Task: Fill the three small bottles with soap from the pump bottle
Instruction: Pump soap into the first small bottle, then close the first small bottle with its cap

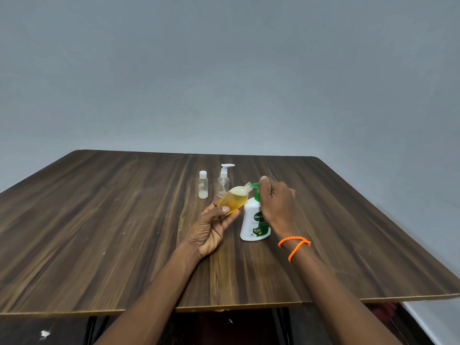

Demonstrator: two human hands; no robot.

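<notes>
My left hand (211, 230) grips a small clear bottle (232, 199) holding yellow soap, tilted so its open neck meets the green pump nozzle. The white pump bottle (254, 222) with its green pump stands upright on the table. My right hand (276, 202), with an orange bracelet at the wrist, rests on top of the pump head with its fingers curled over it. Behind them stand a small capped clear bottle (203, 184) with a little white liquid and a small clear pump-top bottle (224, 181).
The dark wood-grain table (124, 232) stretches wide on both sides, its front edge close to me. A plain grey wall rises behind it. Dark floor shows under the front edge.
</notes>
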